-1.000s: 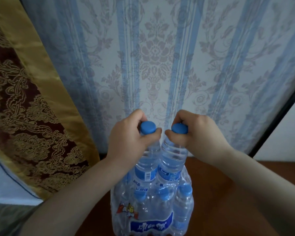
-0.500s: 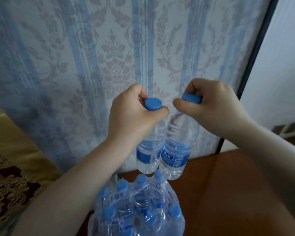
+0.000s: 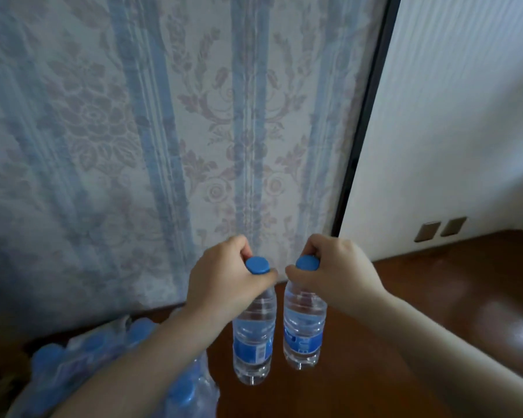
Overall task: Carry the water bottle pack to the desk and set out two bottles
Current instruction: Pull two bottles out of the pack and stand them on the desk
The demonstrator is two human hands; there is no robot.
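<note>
Left grip (image 3: 224, 285) & right grip (image 3: 335, 276) are each clenching a bottle neck just under the cap, so the left bottle (image 3: 254, 336) & right bottle (image 3: 304, 327) are hanging upright, side by side, prob. for a clean set-down. Both are over the wooden table (image 3: 435, 312), contact unclear. The pack (image 3: 109, 348) is sitting near-left, wrap open.

Two clear plastic water bottles with blue caps are standing out: one (image 3: 254, 336) and another (image 3: 304, 330). Two bare hands are showing, the left hand (image 3: 224, 285) and the right hand (image 3: 338, 273). One shrink-wrapped pack of blue-capped bottles (image 3: 109, 354) is lying there; its bottles are too blurred for counting. Two brown wall plates (image 3: 441, 229) are showing.
</note>
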